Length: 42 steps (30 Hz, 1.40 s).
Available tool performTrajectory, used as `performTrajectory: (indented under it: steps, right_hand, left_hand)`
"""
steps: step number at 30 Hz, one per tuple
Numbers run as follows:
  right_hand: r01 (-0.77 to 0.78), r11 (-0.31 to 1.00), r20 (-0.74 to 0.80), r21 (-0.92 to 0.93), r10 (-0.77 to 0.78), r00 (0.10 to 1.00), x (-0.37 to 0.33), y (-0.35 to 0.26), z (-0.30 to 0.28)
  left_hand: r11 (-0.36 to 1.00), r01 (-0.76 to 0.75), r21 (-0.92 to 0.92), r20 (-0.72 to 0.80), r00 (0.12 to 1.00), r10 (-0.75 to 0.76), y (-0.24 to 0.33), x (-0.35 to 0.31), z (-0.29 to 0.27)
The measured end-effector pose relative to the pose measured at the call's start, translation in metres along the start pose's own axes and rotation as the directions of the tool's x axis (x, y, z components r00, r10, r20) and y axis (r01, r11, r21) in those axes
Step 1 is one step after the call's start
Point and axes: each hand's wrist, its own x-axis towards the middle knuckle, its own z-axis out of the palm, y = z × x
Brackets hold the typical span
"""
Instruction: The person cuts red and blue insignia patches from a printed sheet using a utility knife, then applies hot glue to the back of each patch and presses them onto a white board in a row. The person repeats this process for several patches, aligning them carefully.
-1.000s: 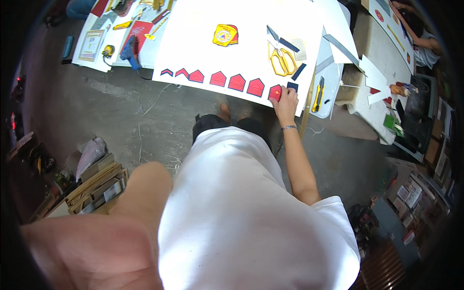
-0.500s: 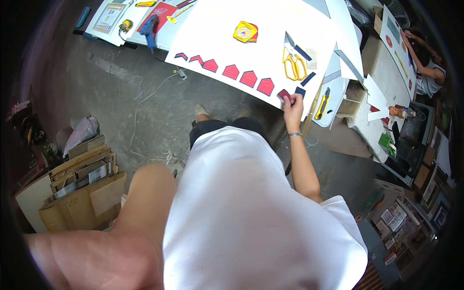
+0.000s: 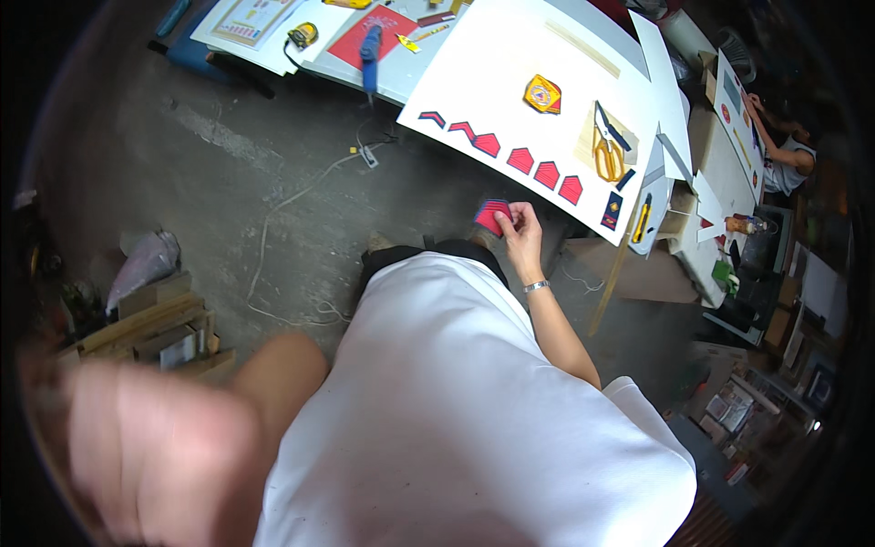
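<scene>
The right hand pinches a red striped patch just off the white board's near edge; well left of it, the left hand blurs, grip indiscernible.

Open room lies between yellow badge and red patches, scissors blocking rightward.

The person's right arm extends forward, right hand in a pinch; left hand raised close, blurred.

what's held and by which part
The right hand pinches a red, blue-edged flat patch by its right side; no held thing shows in the blurred left hand.
</scene>
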Motion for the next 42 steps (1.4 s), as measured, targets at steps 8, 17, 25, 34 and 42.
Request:
performTrajectory:
  steps: [8,17,25,34,42]
  right_hand:
    - [-0.155,0.919,0.289,0.364,0.047,0.956,-0.01,-0.17,0.147]
    - [-0.468,0.799,0.55,0.377,0.214,0.808,0.045,-0.205,0.245]
    - [0.052,0.971,-0.074,-0.234,-0.072,0.995,0.191,-0.128,0.289]
    - [0.081,0.956,-0.06,-0.282,-0.101,0.993,0.265,-0.103,0.337]
    - [-0.218,0.899,-0.083,-0.381,0.202,0.976,0.248,-0.135,0.329]
  left_hand:
    - [0.581,0.293,0.759,0.305,0.628,-0.716,-0.13,-0.118,-0.118]
    - [0.485,0.052,0.873,0.414,0.448,-0.793,-0.196,-0.17,-0.183]
    - [-0.153,0.869,0.471,-0.428,0.073,-0.901,-0.251,-0.145,-0.248]
    - [-0.008,0.99,-0.139,-0.334,-0.054,-0.941,-0.312,-0.113,-0.267]
    - [-0.201,0.974,-0.101,-0.1,-0.211,-0.972,-0.411,-0.071,-0.293]
